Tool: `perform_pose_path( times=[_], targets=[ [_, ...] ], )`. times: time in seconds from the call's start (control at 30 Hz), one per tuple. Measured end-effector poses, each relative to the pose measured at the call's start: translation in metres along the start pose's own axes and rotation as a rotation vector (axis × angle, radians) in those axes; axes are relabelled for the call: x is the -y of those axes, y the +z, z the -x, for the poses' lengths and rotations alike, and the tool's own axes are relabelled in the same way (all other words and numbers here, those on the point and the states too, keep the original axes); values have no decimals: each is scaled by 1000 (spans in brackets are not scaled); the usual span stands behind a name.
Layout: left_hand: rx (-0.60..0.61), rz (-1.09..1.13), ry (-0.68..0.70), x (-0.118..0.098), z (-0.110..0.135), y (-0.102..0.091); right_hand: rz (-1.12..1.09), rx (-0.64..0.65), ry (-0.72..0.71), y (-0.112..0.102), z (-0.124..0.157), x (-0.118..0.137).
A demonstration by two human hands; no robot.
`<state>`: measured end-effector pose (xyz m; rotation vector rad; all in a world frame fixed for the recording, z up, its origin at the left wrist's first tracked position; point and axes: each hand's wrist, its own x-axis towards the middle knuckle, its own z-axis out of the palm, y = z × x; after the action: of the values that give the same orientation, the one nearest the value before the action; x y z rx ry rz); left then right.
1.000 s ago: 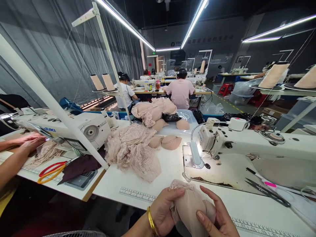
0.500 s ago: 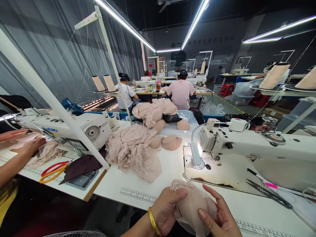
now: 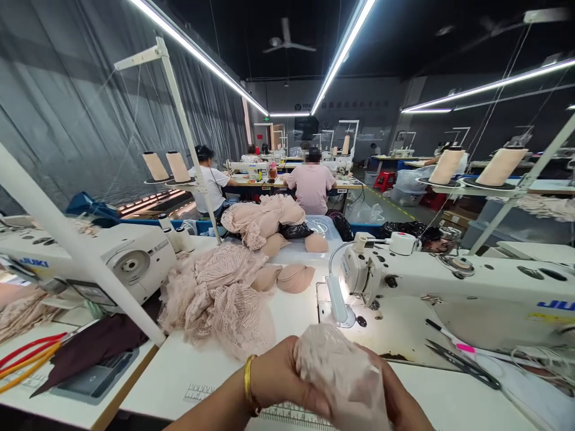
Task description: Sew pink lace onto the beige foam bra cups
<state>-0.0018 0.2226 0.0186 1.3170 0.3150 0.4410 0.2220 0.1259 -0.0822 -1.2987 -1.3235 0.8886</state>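
Both my hands hold a pale pink padded fabric piece (image 3: 341, 374) low in the middle of the view, above the white table (image 3: 197, 374). My left hand (image 3: 281, 377), with a gold bangle on the wrist, is closed on its left side. My right hand (image 3: 399, 401) is mostly hidden behind the fabric and grips it from the right. Just beyond stands a white sewing machine (image 3: 449, 284) with its lamp lit. A heap of pink lace (image 3: 220, 296) and loose cups (image 3: 287, 278) lie to the left of it.
Scissors (image 3: 467, 365) and a pink-tipped tool (image 3: 453, 342) lie on the machine bed at right. A second sewing machine (image 3: 112, 263), red and yellow loops (image 3: 27, 356) and dark cloth (image 3: 94, 341) are on the left table. A slanted white pole (image 3: 81, 254) crosses there. People sew at benches behind.
My hands have lifted the fabric piece and bunched it up nearer the camera. My view has swung a little to the right, and the neighbour's hands at far left have left the picture.
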Motion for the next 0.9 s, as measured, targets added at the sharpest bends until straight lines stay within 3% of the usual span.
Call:
perform_pose_path(
  times=[0.1, 0.17, 0.23, 0.4, 0.6, 0.9],
  targets=[
    [323, -782, 209, 0, -19, -22, 599, 120, -491, -26, -46, 8],
    [384, -1232, 318, 6, -38, -33, 732, 171, -622, -35, -77, 10],
    [381, -1441, 295, 13, -58, -42, 772, 208, -670, -38, -100, 8],
    [431, -1397, 214, 20, -85, -55, 788, 260, -676, -45, -112, -4],
    [418, -1365, 248, 20, -81, -56, 787, 378, -590, -60, -104, 6],
    [419, -1367, 234, 20, -83, -62, 832, 296, -554, -57, -106, -3]
  ],
)
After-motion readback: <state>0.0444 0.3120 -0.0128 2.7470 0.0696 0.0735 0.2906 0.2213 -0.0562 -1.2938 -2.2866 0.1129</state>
